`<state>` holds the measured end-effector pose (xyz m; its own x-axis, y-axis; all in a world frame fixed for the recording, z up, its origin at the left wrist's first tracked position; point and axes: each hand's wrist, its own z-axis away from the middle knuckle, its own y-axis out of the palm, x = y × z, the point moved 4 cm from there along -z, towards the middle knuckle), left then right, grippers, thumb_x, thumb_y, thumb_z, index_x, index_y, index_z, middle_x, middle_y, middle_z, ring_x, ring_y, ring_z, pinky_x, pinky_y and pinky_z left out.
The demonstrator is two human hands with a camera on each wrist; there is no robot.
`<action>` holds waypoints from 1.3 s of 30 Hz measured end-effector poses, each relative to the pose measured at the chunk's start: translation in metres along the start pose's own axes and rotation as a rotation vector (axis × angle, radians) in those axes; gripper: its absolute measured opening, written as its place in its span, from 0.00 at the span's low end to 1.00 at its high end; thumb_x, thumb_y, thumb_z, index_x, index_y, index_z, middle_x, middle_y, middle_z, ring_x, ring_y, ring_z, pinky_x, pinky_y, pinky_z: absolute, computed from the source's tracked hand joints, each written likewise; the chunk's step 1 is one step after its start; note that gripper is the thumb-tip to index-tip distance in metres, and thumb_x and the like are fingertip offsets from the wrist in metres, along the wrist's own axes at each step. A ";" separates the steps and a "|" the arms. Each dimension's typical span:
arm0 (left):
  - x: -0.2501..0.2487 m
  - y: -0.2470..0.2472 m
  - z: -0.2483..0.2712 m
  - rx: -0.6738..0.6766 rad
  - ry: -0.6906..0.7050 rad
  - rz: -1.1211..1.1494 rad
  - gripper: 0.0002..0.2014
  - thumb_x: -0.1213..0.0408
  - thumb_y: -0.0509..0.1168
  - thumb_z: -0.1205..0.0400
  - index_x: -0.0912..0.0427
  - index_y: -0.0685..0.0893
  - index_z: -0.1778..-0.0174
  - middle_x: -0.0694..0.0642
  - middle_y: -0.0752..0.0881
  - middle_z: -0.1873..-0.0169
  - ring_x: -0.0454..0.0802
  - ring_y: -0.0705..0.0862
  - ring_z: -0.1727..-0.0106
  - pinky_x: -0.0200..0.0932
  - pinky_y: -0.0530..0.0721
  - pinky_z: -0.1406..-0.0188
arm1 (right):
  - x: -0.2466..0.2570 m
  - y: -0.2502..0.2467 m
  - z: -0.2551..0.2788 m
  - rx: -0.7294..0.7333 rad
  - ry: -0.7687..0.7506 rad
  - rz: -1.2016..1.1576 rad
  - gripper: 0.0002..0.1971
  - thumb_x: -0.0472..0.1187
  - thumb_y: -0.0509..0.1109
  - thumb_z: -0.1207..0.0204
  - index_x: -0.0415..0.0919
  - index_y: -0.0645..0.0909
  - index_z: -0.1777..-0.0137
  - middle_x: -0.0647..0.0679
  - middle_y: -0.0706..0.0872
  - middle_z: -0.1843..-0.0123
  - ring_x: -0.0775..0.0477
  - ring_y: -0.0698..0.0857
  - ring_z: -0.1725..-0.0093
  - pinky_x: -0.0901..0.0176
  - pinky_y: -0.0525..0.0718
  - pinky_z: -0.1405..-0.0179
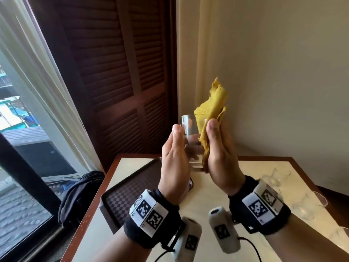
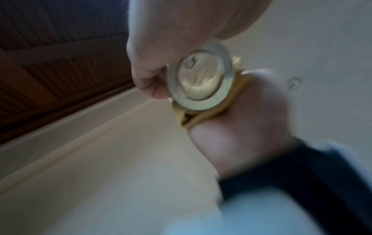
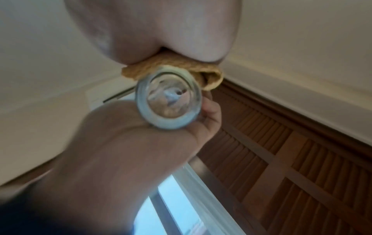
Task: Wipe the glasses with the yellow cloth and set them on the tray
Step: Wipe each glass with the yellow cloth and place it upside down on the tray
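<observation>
Above the table, my left hand [image 1: 175, 148] grips a clear glass [image 1: 190, 140] upright, fingers curled round its far side. My right hand [image 1: 217, 146] holds the yellow cloth [image 1: 211, 110] against the glass's right side, thumb on the cloth; the cloth's loose end sticks up past the rim. The left wrist view shows the glass's thick base [image 2: 201, 79] between the two hands, with cloth [image 2: 193, 117] under it. In the right wrist view the cloth [image 3: 171, 66] is wrapped between my right palm and the glass [image 3: 169, 103]. A dark checkered tray [image 1: 122, 195] lies below on the table's left.
Several more clear glasses [image 1: 279, 174] stand on the table's [image 1: 217, 195] right side, near its edge. A black bag [image 1: 81, 191] lies on the floor left of the table. A louvred wooden door and a window are behind; a wall runs along the right.
</observation>
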<state>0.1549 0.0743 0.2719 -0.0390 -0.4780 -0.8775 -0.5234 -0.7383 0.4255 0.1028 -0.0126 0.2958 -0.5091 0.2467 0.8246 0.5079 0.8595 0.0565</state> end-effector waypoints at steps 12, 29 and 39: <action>-0.015 0.007 -0.007 0.070 -0.059 0.019 0.21 0.40 0.68 0.12 0.53 0.88 0.37 0.66 0.92 0.49 0.59 0.91 0.49 0.56 0.90 0.46 | 0.009 -0.002 0.004 0.039 -0.078 -0.026 0.21 0.46 0.51 0.07 0.35 0.68 0.20 0.57 0.92 0.43 0.58 0.90 0.43 0.67 0.86 0.43; 0.004 0.006 -0.004 0.032 -0.062 -0.084 0.37 0.35 0.55 0.07 0.68 0.85 0.26 0.66 0.92 0.38 0.62 0.91 0.37 0.63 0.87 0.30 | -0.003 -0.001 0.038 0.074 -0.247 0.485 0.30 0.43 0.53 0.08 0.28 0.55 0.10 0.31 0.60 0.08 0.33 0.63 0.09 0.36 0.66 0.11; -0.013 -0.003 0.006 0.591 -0.041 -0.512 0.16 0.55 0.81 0.16 0.47 0.89 0.33 0.40 0.94 0.50 0.38 0.88 0.66 0.36 0.86 0.67 | -0.002 -0.050 0.003 0.176 0.158 0.163 0.27 0.51 0.51 0.07 0.38 0.91 0.40 0.39 0.96 0.48 0.37 0.95 0.46 0.38 0.92 0.44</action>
<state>0.1521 0.0850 0.2808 0.3043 -0.1204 -0.9449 -0.8507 -0.4808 -0.2127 0.0767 -0.0548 0.2893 -0.3087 0.3271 0.8931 0.4388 0.8821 -0.1713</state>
